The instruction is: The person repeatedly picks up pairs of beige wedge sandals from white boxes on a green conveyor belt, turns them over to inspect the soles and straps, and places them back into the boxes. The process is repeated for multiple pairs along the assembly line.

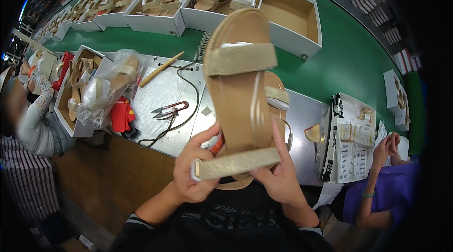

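Observation:
Raised in front of me is a tan sandal (pixel 236 96) with gold straps, its toe pointing away. My left hand (pixel 196 169) grips the ankle strap and heel side; a bit of red and white shows by those fingers. My right hand (pixel 281 176) holds the heel end from the other side, thumb along the strap. Behind it, partly hidden, a second sandal (pixel 275 94) lies on the metal worktop (pixel 205 110). To the left on that worktop are red-handled thread snips (pixel 172 110) tied to a dark cord (pixel 196 110), and a pointed wooden stick (pixel 163 69).
Open white shoeboxes (pixel 155 23) with sandals line the green belt (pixel 339 58); the box at the right end (pixel 288 9) holds none. A box with bagged sandals (pixel 66 105) and red cloth (pixel 122 114) are left. A label tray (pixel 354 153) sits right. Co-workers (pixel 382 195) flank me.

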{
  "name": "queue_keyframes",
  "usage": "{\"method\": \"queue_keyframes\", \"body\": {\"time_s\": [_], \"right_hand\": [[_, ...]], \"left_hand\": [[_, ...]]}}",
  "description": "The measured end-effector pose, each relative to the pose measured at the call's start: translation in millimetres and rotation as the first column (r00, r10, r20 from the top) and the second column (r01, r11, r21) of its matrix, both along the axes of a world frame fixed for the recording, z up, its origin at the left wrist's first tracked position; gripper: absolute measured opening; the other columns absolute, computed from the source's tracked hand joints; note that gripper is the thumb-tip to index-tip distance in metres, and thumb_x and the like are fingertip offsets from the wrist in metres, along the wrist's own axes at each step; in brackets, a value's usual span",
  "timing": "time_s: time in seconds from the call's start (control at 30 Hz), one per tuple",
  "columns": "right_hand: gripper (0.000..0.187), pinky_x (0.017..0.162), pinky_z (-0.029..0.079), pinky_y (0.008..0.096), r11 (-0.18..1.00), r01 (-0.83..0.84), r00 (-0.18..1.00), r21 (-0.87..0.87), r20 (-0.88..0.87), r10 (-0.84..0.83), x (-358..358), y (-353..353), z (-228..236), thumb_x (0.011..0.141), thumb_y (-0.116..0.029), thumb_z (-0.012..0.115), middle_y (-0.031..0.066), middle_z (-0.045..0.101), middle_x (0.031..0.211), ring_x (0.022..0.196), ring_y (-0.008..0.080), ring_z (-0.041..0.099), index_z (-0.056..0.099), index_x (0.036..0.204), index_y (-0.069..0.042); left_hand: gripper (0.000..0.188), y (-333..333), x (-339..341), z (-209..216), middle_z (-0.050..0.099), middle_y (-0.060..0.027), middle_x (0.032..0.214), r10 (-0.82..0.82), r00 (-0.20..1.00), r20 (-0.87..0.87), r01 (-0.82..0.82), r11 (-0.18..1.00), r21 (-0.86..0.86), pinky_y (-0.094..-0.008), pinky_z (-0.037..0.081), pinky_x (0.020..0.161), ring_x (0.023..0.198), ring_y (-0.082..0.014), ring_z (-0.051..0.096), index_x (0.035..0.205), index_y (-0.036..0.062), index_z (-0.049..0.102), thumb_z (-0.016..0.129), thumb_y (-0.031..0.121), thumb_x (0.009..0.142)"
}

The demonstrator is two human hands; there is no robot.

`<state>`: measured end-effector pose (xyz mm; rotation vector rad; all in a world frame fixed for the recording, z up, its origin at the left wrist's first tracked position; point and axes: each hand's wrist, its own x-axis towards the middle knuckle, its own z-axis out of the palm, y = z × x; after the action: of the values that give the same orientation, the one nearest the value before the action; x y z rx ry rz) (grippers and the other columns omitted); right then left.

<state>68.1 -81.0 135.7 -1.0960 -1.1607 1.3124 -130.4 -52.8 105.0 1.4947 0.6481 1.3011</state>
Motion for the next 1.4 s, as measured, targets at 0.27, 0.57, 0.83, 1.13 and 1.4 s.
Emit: {"method": "queue_keyframes", "body": {"time_s": [0.27, 0.57, 0.83, 1.13, 1.4], "right_hand": [[0.066, 0.105, 0.039, 0.0321, 0.995, 0.092, 0.988, -0.028, -0.122, -0.095, -1, 8, -22, 0.093, 0.0, 0.058, 0.0132, 0.044, 0.141, 0.127, 0.0181, 0.046, 0.023, 0.149, 0.002], [0.066, 0.109, 0.036, 0.0374, 0.994, 0.093, 0.892, -0.052, -0.44, -0.106, 1, 12, -27, 0.087, 0.001, 0.057, 0.0142, 0.043, 0.14, 0.13, 0.0233, 0.045, 0.026, 0.146, 0.001], [0.068, 0.11, 0.035, 0.0373, 0.984, 0.178, 0.913, -0.028, -0.368, -0.176, 4, 12, -30, 0.088, -0.005, 0.06, 0.0158, 0.043, 0.14, 0.129, 0.0231, 0.045, 0.027, 0.146, 0.002], [0.052, 0.099, 0.044, 0.0357, 0.949, 0.099, 0.962, 0.298, 0.217, -0.168, 7, 9, -21, 0.091, -0.001, 0.058, 0.02, 0.055, 0.129, 0.117, 0.0262, 0.056, 0.039, 0.14, 0.007], [0.026, 0.098, 0.05, 0.0445, 0.767, 0.045, 0.866, 0.64, 0.358, -0.35, -5, 11, -11, 0.081, 0.0, 0.071, 0.0181, 0.065, 0.106, 0.104, 0.0305, 0.066, 0.06, 0.105, 0.001]], "left_hand": [[0.033, 5, 16, 20, 0.051, -0.0347, 0.131, 0.081, 0.994, -0.079, -0.058, 0.965, 0.258, -0.0409, 0.048, 0.097, 0.12, -0.0429, 0.056, 0.11, 0.0004, 0.055, 0.067, 0.005, 0.08], [0.041, -16, 30, 15, 0.052, -0.0291, 0.13, 0.308, 0.942, -0.135, -0.207, 0.847, 0.489, -0.0375, 0.055, 0.085, 0.109, -0.0365, 0.062, 0.107, 0.014, 0.069, 0.085, 0.019, 0.07], [0.042, -31, 15, 35, 0.051, -0.0255, 0.132, 0.533, 0.769, -0.354, -0.232, 0.748, 0.622, -0.0417, 0.044, 0.097, 0.117, -0.0325, 0.053, 0.108, 0.0167, 0.072, 0.074, 0.046, 0.078], [0.084, 17, 3, 35, 0.04, -0.0184, 0.144, 0.079, 0.997, -0.008, -0.077, 0.944, -0.322, -0.0438, 0.031, 0.11, 0.134, -0.0267, 0.039, 0.145, -0.0001, 0.03, 0.076, 0.029, 0.082], [0.052, 19, 14, -16, 0.06, -0.0104, 0.121, 0.073, 0.984, 0.162, -0.013, 0.938, -0.346, -0.0343, 0.045, 0.099, 0.113, -0.019, 0.056, 0.126, -0.0032, 0.049, 0.075, 0.017, 0.086]]}}
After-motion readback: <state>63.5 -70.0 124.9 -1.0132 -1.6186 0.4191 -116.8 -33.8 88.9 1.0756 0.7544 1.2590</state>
